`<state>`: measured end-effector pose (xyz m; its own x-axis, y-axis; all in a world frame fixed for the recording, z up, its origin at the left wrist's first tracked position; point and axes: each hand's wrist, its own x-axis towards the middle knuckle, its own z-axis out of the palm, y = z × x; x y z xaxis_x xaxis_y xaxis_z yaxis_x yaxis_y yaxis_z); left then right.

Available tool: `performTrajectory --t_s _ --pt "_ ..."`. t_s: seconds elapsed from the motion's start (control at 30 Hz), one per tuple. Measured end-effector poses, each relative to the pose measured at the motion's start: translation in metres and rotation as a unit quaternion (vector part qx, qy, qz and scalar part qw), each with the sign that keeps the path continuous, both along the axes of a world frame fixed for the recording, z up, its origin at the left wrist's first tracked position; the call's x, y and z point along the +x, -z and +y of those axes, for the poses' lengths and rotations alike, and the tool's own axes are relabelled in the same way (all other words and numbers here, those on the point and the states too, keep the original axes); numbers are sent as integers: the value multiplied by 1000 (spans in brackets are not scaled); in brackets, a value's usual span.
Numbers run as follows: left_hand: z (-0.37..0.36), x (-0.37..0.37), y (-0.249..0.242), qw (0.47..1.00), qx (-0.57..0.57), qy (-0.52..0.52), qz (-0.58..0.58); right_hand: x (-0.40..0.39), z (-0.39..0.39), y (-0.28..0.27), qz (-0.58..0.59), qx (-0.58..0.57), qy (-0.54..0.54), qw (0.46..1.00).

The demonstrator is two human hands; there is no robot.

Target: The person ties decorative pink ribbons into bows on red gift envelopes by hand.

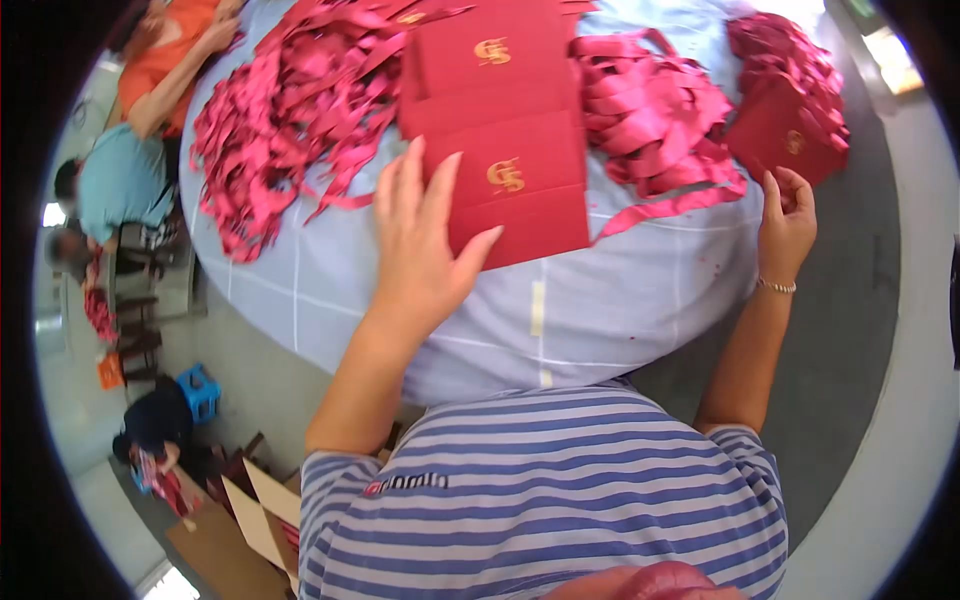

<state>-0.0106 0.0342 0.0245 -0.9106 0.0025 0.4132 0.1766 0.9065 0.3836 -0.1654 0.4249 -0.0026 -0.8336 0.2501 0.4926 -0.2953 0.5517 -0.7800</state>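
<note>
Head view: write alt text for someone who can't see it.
The wearer's left hand lies over the edge of flat red pieces with gold lettering on a checked cloth; the right hand is at the lower edge of another red piece. Heaps of reddish ribbon flank the centre, and other people appear at the picture's left.

On the pale-blue worktop (640, 295), the left hand (418, 230) spreads over the left edge of the gold-marked red panels (530, 215). Ribbons (310, 120) heap left of the panels, a ribbon bundle (650, 115) right; farther right, the right hand's (787, 225) fingers meet a red piece (790, 130).
</note>
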Motion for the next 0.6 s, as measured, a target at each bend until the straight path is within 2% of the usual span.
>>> performTrajectory --t_s 0.1,0.23,0.4,0.47,0.53,0.6 --pt "-3 -2 4 1000 4 11 -20 18 -39 -4 -34 30 -125 991" --pt "-6 -1 3 1000 6 15 -16 46 -98 -29 -56 102 -325 939" --pt "-11 -9 -1 999 20 21 34 50 -117 -38 -111 173 -287 936" --pt "-18 -14 -6 999 11 36 11 54 -112 -40 -139 237 -336 901" --pt "-18 -17 -11 999 -5 50 -3 56 -104 -33 -165 224 -363 889" --pt "-18 -18 -10 998 -5 52 -20 58 -98 -25 -6 288 -393 873"
